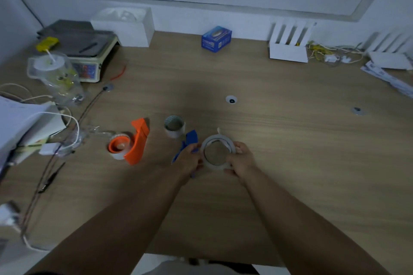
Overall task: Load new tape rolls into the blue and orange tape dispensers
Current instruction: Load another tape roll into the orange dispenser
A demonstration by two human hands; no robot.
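Fingers of both hands grasp tape roll | blue dispenser beside | box print unreadable

Both bare forearms reach forward from the lower edge of the view and converge toward the middle, the left arm angled in from the lower left, the right from the lower right. The left hand is curled, its fingers bent inward in a closed grip. The right hand faces it close by, thumb on top and fingers wrapped underneath, its grip likewise closed. Both wrists are roughly straight, the hands near each other but not touching.
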